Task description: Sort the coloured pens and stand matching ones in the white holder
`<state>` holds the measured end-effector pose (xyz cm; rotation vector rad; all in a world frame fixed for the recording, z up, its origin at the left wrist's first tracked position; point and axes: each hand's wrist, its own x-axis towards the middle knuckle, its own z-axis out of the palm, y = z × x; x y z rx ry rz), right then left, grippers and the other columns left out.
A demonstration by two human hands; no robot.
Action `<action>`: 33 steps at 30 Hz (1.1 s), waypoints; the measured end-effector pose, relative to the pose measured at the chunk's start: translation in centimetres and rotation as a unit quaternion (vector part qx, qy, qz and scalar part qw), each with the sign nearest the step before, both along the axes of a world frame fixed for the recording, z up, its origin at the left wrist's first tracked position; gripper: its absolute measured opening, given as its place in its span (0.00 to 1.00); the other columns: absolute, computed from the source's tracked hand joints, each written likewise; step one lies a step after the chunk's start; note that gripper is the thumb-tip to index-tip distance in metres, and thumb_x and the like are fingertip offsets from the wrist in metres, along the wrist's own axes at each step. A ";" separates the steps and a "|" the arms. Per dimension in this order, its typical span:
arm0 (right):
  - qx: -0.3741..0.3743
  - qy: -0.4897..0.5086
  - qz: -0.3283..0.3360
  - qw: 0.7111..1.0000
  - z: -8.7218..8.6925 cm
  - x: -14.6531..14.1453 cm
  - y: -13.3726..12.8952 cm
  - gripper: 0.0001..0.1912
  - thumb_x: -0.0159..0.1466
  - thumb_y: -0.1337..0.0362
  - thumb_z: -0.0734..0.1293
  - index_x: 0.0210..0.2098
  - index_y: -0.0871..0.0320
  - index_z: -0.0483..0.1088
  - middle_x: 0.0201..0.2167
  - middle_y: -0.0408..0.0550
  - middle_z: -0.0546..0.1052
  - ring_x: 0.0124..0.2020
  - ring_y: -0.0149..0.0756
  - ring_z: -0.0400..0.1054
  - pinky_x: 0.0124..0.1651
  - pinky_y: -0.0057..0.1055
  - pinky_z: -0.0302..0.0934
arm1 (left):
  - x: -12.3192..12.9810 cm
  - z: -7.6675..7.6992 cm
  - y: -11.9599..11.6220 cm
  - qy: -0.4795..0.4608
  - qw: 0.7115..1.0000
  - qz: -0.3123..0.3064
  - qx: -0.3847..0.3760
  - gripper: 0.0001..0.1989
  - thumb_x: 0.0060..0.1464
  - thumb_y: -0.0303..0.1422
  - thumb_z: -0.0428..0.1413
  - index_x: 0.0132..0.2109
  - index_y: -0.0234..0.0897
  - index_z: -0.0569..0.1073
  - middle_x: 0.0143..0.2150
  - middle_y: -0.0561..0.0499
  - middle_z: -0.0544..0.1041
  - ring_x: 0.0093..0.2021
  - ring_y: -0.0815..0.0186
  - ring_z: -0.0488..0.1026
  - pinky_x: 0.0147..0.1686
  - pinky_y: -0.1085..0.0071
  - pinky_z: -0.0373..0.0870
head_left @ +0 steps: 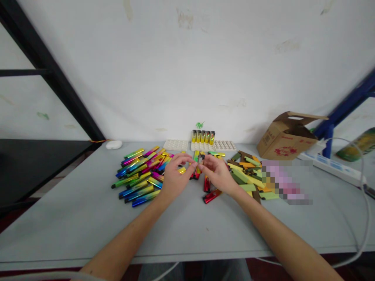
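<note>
The left hand (175,175) and the right hand (218,173) come close together over the middle of the worktop (187,230), fingers bent inward. The right hand has its thumb and fingers closed around a small lighter (201,158), dark at its top end and held roughly upright between the two hands. The left hand's thumb and forefinger are drawn together just beside it; whether they pinch anything is too small to tell

Beneath and around the fingertips lie red and green lighters (207,183), one of them slanting out nearest the front edge. To the left of the left hand spreads a loose heap of shiny lighters (139,191) in blue, gold, green and pink. Partly behind the right hand and forearm is a second heap, matte lighters (246,177) in green, yellow, orange and brown, with a pixelated patch (287,183) at its right side

Near the wall (187,70) stand three white perforated racks in a row: the left rack (175,145), the middle rack (202,147) and the right rack (225,146). Five yellow lighters (203,137) stand upright at the middle rack. An open cardboard box (285,138) sits farther right, near a white power strip (336,166); a white case (114,144) lies at the far left
</note>
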<state>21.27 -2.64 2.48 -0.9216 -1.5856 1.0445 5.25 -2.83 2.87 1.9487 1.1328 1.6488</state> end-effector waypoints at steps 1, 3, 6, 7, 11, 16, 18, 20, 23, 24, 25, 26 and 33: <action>-0.014 0.026 0.010 1.000 -0.1 -0.2 0.0 0.10 0.59 0.58 0.68 0.33 0.56 0.64 0.25 0.40 0.69 0.27 0.30 0.63 0.32 0.28 0.58 | 0.0 0.0 0.0 -0.002 1.000 0.000 -0.006 0.03 0.51 0.31 0.59 0.31 0.37 0.74 0.36 0.48 0.76 0.39 0.64 0.73 0.39 0.68 0.70; -0.058 0.084 0.027 0.994 -0.2 -0.5 -0.1 0.12 0.59 0.57 0.67 0.34 0.54 0.60 0.24 0.39 0.68 0.27 0.30 0.64 0.32 0.29 0.60 | 0.0 -0.1 0.0 -0.010 1.000 0.002 -0.017 0.04 0.51 0.32 0.58 0.31 0.37 0.74 0.36 0.48 0.76 0.39 0.63 0.73 0.39 0.68 0.70; -0.149 0.156 0.051 0.975 0.0 -0.7 -0.2 0.15 0.57 0.55 0.68 0.33 0.54 0.58 0.25 0.39 0.69 0.27 0.31 0.66 0.32 0.30 0.62 | -0.1 -0.3 0.3 -0.034 0.998 0.010 -0.043 0.06 0.53 0.34 0.56 0.32 0.37 0.73 0.35 0.49 0.76 0.39 0.64 0.73 0.40 0.68 0.70; -0.174 0.172 0.057 0.968 0.2 -0.7 -0.3 0.15 0.56 0.56 0.68 0.32 0.55 0.58 0.24 0.39 0.69 0.26 0.31 0.66 0.31 0.29 0.62 | -0.1 -0.4 0.4 -0.040 0.998 0.012 -0.052 0.06 0.54 0.34 0.55 0.32 0.37 0.73 0.34 0.49 0.76 0.38 0.64 0.73 0.39 0.69 0.70; -0.260 0.227 0.118 0.931 0.8 -0.1 -0.4 0.10 0.55 0.62 0.67 0.31 0.57 0.61 0.22 0.38 0.67 0.19 0.25 0.57 0.21 0.23 0.50 | -0.2 -0.4 0.6 -0.047 0.996 0.019 -0.072 0.07 0.53 0.35 0.55 0.32 0.36 0.73 0.31 0.50 0.76 0.35 0.64 0.73 0.36 0.70 0.71; -0.359 0.273 0.252 0.856 0.9 0.6 -0.3 0.04 0.53 0.66 0.62 0.30 0.59 0.64 0.17 0.36 0.58 0.16 0.23 0.46 0.20 0.22 0.41 | -0.1 -0.5 0.5 -0.047 0.995 -0.010 -0.085 0.08 0.54 0.35 0.55 0.34 0.35 0.75 0.34 0.49 0.77 0.37 0.64 0.74 0.35 0.70 0.71; -0.380 0.281 0.267 0.840 0.7 0.6 -0.3 0.02 0.52 0.67 0.61 0.26 0.59 0.61 0.16 0.36 0.55 0.16 0.23 0.44 0.20 0.22 0.40 | 0.0 -0.5 0.5 -0.045 0.995 -0.025 -0.083 0.08 0.54 0.35 0.56 0.36 0.36 0.76 0.36 0.48 0.78 0.38 0.64 0.74 0.36 0.70 0.72; -0.388 0.275 0.270 0.837 0.6 0.5 -0.4 0.03 0.50 0.67 0.62 0.24 0.58 0.60 0.16 0.35 0.52 0.16 0.23 0.42 0.19 0.22 0.37 | 0.0 -0.6 0.5 -0.037 0.996 -0.037 -0.079 0.08 0.53 0.34 0.56 0.36 0.36 0.77 0.37 0.47 0.78 0.38 0.63 0.75 0.36 0.69 0.72; -0.385 0.248 0.267 0.848 0.6 0.2 -0.6 0.06 0.49 0.63 0.63 0.25 0.59 0.61 0.17 0.36 0.53 0.17 0.24 0.42 0.19 0.22 0.36 | -0.1 -0.7 0.6 -0.027 0.995 -0.052 -0.081 0.07 0.52 0.33 0.57 0.35 0.37 0.78 0.37 0.47 0.78 0.39 0.63 0.75 0.38 0.69 0.73; -0.381 0.241 0.267 0.852 0.7 0.1 -0.7 0.07 0.50 0.61 0.63 0.26 0.59 0.61 0.17 0.36 0.54 0.17 0.24 0.43 0.19 0.22 0.37 | -0.1 -0.7 0.7 -0.028 0.995 -0.055 -0.082 0.06 0.51 0.33 0.58 0.34 0.37 0.78 0.37 0.47 0.78 0.39 0.63 0.75 0.39 0.68 0.73; -0.377 0.236 0.267 0.855 0.8 0.0 -0.7 0.10 0.51 0.58 0.62 0.26 0.59 0.61 0.18 0.37 0.54 0.18 0.24 0.43 0.20 0.22 0.37 | -0.1 -0.7 0.7 -0.031 0.994 -0.058 -0.084 0.06 0.51 0.33 0.58 0.34 0.37 0.78 0.37 0.47 0.78 0.39 0.63 0.75 0.39 0.68 0.73; -0.373 0.234 0.268 0.857 0.8 -0.2 -0.8 0.12 0.54 0.55 0.62 0.26 0.58 0.60 0.18 0.37 0.54 0.18 0.24 0.44 0.19 0.22 0.37 | -0.1 -0.7 0.7 -0.035 0.994 -0.061 -0.086 0.05 0.50 0.33 0.59 0.32 0.37 0.78 0.37 0.47 0.78 0.39 0.63 0.75 0.40 0.67 0.73; -0.381 0.202 0.261 0.864 0.8 -0.6 -0.6 0.29 0.61 0.36 0.52 0.25 0.57 0.57 0.16 0.36 0.53 0.16 0.24 0.41 0.18 0.22 0.34 | -0.1 -0.5 0.8 -0.050 0.990 -0.065 -0.119 0.06 0.47 0.35 0.61 0.30 0.36 0.78 0.39 0.46 0.78 0.42 0.61 0.76 0.43 0.64 0.73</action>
